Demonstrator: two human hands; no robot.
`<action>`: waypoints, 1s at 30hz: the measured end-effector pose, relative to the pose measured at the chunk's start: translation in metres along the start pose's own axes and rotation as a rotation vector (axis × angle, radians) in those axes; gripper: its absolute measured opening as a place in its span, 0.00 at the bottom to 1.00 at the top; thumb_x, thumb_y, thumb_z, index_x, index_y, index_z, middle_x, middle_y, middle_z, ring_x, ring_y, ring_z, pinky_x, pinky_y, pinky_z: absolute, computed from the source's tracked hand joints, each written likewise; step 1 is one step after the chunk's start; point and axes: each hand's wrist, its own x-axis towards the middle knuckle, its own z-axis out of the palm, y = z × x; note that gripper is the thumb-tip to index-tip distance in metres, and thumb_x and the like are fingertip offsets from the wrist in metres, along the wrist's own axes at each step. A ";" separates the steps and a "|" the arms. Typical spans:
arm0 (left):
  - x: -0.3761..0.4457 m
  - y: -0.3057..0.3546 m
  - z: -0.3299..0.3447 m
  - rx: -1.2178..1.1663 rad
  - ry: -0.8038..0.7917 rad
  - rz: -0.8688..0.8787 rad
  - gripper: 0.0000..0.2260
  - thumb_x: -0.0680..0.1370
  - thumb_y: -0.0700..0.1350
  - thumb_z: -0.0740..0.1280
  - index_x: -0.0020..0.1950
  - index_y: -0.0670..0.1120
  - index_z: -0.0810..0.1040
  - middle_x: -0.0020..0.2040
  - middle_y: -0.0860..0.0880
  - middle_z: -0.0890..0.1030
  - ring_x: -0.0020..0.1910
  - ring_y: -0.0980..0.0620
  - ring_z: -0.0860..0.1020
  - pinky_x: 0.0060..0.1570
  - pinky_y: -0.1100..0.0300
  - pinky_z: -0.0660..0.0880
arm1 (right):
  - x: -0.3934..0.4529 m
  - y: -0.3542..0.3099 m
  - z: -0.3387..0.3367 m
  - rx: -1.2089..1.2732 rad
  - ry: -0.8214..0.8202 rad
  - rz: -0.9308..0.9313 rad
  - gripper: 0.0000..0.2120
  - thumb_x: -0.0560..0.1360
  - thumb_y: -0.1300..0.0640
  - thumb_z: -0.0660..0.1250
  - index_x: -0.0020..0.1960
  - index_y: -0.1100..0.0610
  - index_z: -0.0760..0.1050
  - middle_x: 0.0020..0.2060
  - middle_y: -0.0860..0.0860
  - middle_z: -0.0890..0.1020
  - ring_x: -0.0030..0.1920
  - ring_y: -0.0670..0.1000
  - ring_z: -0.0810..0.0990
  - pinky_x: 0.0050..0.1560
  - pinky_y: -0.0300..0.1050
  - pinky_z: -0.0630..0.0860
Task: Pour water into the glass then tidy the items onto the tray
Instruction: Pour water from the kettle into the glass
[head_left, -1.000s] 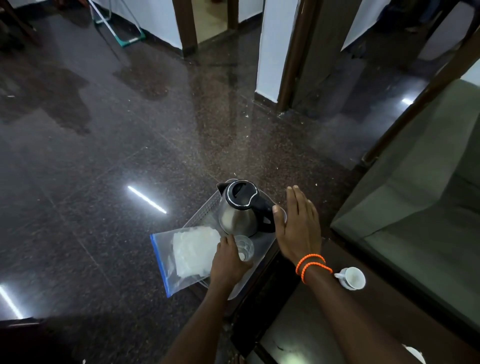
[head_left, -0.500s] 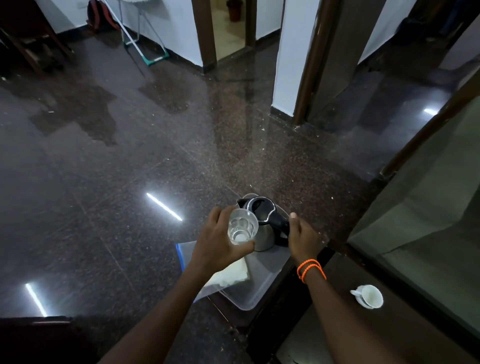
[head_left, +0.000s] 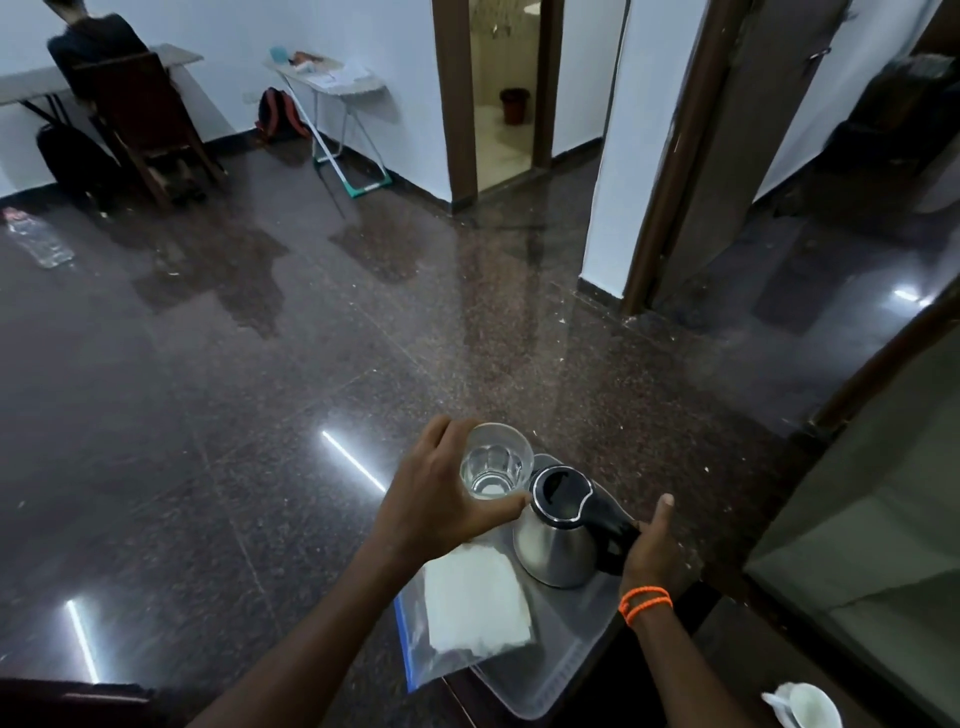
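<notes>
Glass, lower centre of frame, is clasped in left hand, raised beside kettle lid. Right hand is wrapped on kettle handle; kettle sits on tray. Advice: hold glass level & low, tip slowly, spout over rim.

No text, label, brand, number or sign can be read on anything in view.
</notes>
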 end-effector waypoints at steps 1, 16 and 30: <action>0.002 0.001 -0.004 0.010 0.003 0.000 0.36 0.63 0.72 0.76 0.63 0.54 0.74 0.54 0.58 0.76 0.49 0.60 0.76 0.47 0.66 0.76 | 0.000 -0.008 -0.002 -0.023 0.017 -0.014 0.46 0.68 0.21 0.49 0.37 0.65 0.79 0.36 0.56 0.83 0.38 0.57 0.80 0.37 0.44 0.71; 0.041 0.106 -0.129 -0.065 0.008 -0.045 0.38 0.62 0.71 0.75 0.67 0.56 0.72 0.58 0.58 0.73 0.48 0.56 0.78 0.46 0.53 0.82 | -0.103 -0.312 -0.071 0.036 -0.036 -0.331 0.28 0.74 0.32 0.61 0.37 0.57 0.80 0.40 0.54 0.83 0.43 0.55 0.80 0.45 0.49 0.77; 0.060 0.198 -0.219 -0.196 0.081 -0.007 0.42 0.60 0.70 0.76 0.69 0.51 0.78 0.58 0.55 0.76 0.53 0.58 0.75 0.45 0.75 0.67 | -0.252 -0.518 -0.109 -0.293 -0.059 -0.783 0.37 0.70 0.26 0.54 0.42 0.59 0.82 0.48 0.60 0.84 0.52 0.62 0.80 0.59 0.54 0.75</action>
